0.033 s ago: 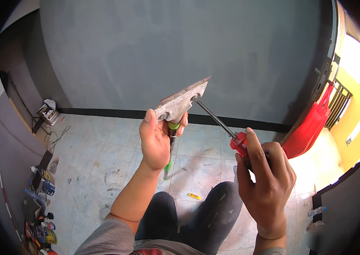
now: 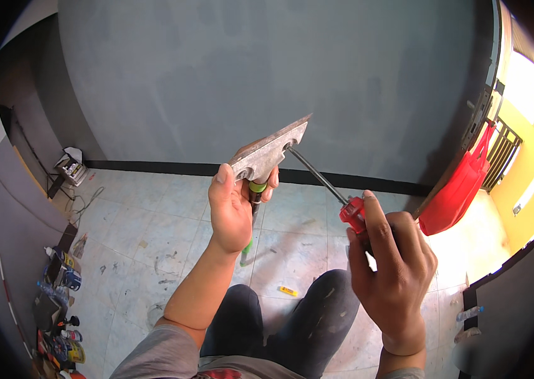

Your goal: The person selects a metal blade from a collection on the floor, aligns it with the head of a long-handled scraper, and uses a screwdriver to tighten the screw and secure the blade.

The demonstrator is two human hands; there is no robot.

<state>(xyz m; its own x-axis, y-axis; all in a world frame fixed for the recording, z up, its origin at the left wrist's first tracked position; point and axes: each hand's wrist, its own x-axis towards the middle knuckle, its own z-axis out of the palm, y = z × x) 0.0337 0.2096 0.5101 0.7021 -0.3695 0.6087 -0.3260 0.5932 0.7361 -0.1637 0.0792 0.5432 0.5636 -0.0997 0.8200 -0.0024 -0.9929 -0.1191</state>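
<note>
Left hand [image 2: 232, 211], centre frame: raised, fingers wrapped around scraper [image 2: 271, 153], grey blade pointing upper right, green-collared handle running down toward lower left. Right hand [image 2: 393, 271], right of centre: fist closed on red-handled screwdriver [image 2: 324, 183], shaft slanting up-left, tip touching blade.

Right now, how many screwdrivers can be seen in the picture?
1. The red-handled screwdriver is in the right hand, its tip at the metal scraper blade held by the left hand. Others may lie hidden in the floor clutter.
</note>
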